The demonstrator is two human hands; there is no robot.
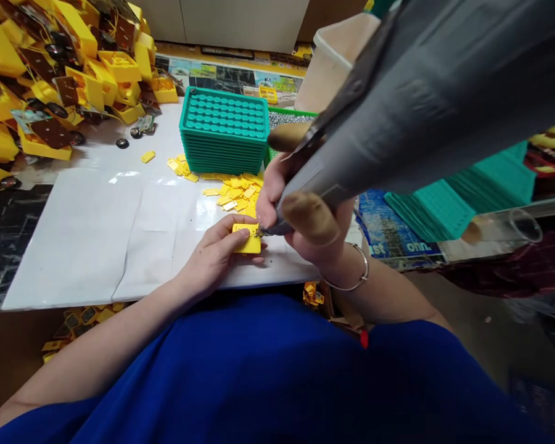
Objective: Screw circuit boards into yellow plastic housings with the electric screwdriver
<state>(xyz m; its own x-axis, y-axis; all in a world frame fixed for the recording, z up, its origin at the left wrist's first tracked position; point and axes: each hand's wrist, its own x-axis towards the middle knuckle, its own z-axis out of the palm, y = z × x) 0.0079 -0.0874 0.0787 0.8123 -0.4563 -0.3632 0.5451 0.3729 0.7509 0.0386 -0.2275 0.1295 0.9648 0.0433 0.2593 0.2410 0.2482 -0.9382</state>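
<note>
My left hand (213,254) is closed on a small yellow plastic case (250,245), with the thumb across its top face. My right hand (326,246) wraps round the body of a large grey electric screwdriver (398,117), which slants up to the right. The tip of the tool meets the right end of the case near a small metal part. Brown finger covers (309,217) sit on fingers of my right hand. Just beyond both hands lies a pile of small yellow plastic covers (240,192) on the white work surface (157,231).
A stack of green trays (224,132) stands behind the small covers. Next to it a green-rimmed tray holds silvery screws (289,118). Yellow cases with wires and speakers (99,77) are heaped at left. More green trays (448,206) and a clear cup (513,226) are at right.
</note>
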